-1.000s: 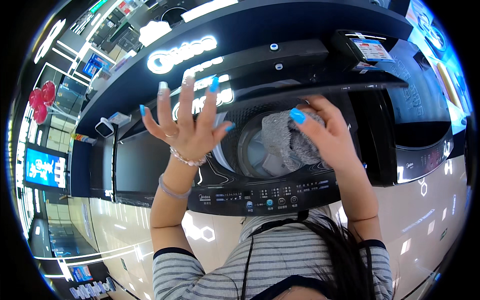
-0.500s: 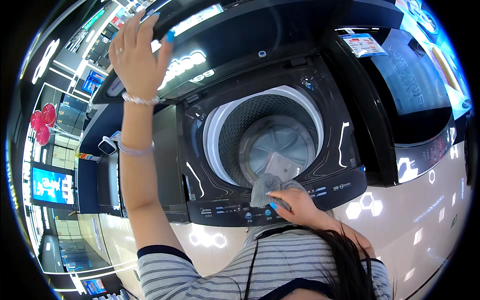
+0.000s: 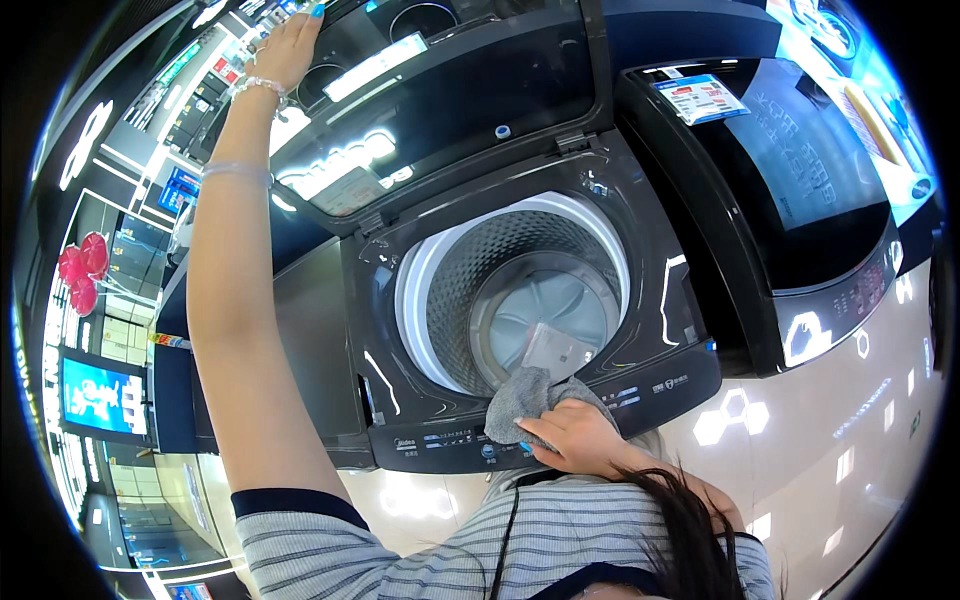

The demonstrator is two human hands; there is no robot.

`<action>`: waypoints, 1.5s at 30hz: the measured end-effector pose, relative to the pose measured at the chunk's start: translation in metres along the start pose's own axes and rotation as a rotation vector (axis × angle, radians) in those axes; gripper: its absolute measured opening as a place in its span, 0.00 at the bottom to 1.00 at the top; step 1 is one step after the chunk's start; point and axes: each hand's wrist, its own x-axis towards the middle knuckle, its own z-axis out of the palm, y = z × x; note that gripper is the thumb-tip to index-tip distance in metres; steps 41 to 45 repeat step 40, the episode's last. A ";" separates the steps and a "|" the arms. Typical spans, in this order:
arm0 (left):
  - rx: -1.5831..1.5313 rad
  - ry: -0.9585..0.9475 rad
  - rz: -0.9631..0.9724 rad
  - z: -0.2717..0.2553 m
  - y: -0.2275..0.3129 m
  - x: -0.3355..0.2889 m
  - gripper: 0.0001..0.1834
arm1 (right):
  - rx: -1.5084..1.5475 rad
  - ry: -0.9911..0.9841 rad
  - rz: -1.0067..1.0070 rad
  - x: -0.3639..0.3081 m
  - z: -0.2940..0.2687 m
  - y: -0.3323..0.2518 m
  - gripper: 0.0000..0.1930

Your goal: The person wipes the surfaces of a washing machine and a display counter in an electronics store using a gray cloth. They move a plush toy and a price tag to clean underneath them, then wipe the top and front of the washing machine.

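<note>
A dark grey top-loading washing machine (image 3: 655, 270) stands before me with its glass lid (image 3: 500, 75) raised. Inside the opening the steel drum (image 3: 450, 300) shows, and a pale rectangular packet or card (image 3: 558, 348) is at its near side. My right hand (image 3: 575, 437) is closed on a grey cloth (image 3: 518, 405), which lies over the front control panel (image 3: 650, 385). My left hand (image 3: 283, 50) is stretched far forward, beyond the lid's left end, with its fingers extended; whether it touches anything there I cannot tell.
To the right stands another black washing machine (image 3: 830, 200) with a price card (image 3: 700, 98) on its lid. A grey appliance (image 3: 310, 350) adjoins on the left. Farther left are a lit screen (image 3: 103, 393) and pink balloons (image 3: 85, 270). Pale glossy floor (image 3: 800, 430) lies at the right.
My left hand has moved farther forward and up. The raised lid shows more fully and the view has shifted slightly. My right hand still grips the cloth at the panel.
</note>
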 end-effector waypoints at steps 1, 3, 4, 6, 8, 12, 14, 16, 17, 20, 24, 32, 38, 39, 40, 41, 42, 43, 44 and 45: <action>0.079 -0.026 0.059 -0.003 0.002 0.003 0.23 | 0.000 -0.002 0.004 0.000 -0.002 -0.001 0.21; 0.233 -0.083 0.178 0.004 0.004 0.010 0.22 | 0.003 -0.009 0.018 0.000 -0.003 -0.001 0.21; 0.162 -0.157 0.011 0.007 -0.005 0.013 0.21 | 0.020 -0.018 0.010 0.000 -0.001 -0.003 0.21; 0.326 0.006 0.193 0.032 -0.057 0.017 0.21 | 0.048 -0.035 -0.011 0.002 0.001 -0.005 0.21; 0.444 0.057 0.320 0.036 -0.103 0.026 0.25 | 0.074 -0.041 -0.032 0.003 0.001 -0.007 0.21; -0.125 0.542 0.024 0.026 -0.022 -0.013 0.39 | 0.102 -0.018 0.006 0.002 0.003 0.001 0.22; -0.255 0.604 0.182 -0.011 0.041 -0.080 0.37 | 0.254 -0.022 0.096 0.002 -0.007 0.003 0.19; -0.397 0.394 0.241 -0.040 0.115 -0.188 0.35 | 0.654 0.158 0.267 -0.011 -0.007 0.011 0.16; -0.400 0.297 0.285 -0.049 0.132 -0.244 0.37 | 0.917 0.271 0.442 -0.022 -0.012 0.010 0.14; -0.461 -0.278 0.287 -0.071 0.173 -0.380 0.41 | 1.099 0.846 0.672 -0.062 -0.043 0.028 0.26; -0.554 -0.564 -0.042 -0.077 0.205 -0.491 0.42 | 0.591 0.860 0.641 -0.122 -0.098 0.062 0.27; -0.515 -0.274 -0.193 -0.058 0.230 -0.553 0.31 | 0.333 -0.024 0.251 -0.026 -0.083 0.055 0.12; -0.522 -0.049 -0.254 -0.050 0.235 -0.556 0.21 | -0.427 -0.149 0.177 0.004 -0.050 0.030 0.33; -0.528 -0.048 -0.267 -0.050 0.235 -0.559 0.21 | -0.433 -0.182 0.208 0.004 -0.047 0.033 0.34; -0.535 -0.047 -0.280 -0.050 0.235 -0.562 0.21 | -0.441 -0.215 0.238 0.003 -0.046 0.037 0.35; -0.535 -0.047 -0.280 -0.050 0.235 -0.562 0.21 | -0.441 -0.215 0.238 0.003 -0.046 0.037 0.35; -0.535 -0.047 -0.280 -0.050 0.235 -0.562 0.21 | -0.441 -0.215 0.238 0.003 -0.046 0.037 0.35; -0.535 -0.047 -0.280 -0.050 0.235 -0.562 0.21 | -0.441 -0.215 0.238 0.003 -0.046 0.037 0.35; -0.535 -0.047 -0.280 -0.050 0.235 -0.562 0.21 | -0.441 -0.215 0.238 0.003 -0.046 0.037 0.35; -0.535 -0.047 -0.280 -0.050 0.235 -0.562 0.21 | -0.441 -0.215 0.238 0.003 -0.046 0.037 0.35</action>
